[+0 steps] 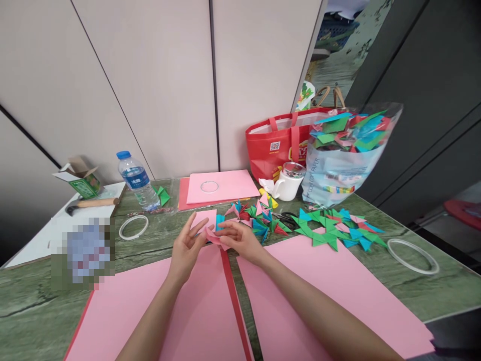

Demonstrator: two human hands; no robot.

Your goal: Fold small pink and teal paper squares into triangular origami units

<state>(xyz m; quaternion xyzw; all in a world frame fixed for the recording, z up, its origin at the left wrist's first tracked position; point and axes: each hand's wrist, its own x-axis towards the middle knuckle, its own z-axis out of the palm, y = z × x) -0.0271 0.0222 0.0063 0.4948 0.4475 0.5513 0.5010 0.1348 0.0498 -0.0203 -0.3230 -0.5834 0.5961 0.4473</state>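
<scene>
Green wood-grain bench [30,306], large pink sheets [210,301] nearest us. Over their far edges, our left hand [185,250] and right hand [242,240] both pinch a small folded pink paper [214,238]. We'd expect it near weightless, thin, quick to crease, torn if tugged; best held lightly at the folds. It sits between both hands, at the fingertips. Farther: loose folded pieces [263,216], white mug [288,186] beyond, right.

Two slim forearms [158,313], bare and gently tapering
</scene>
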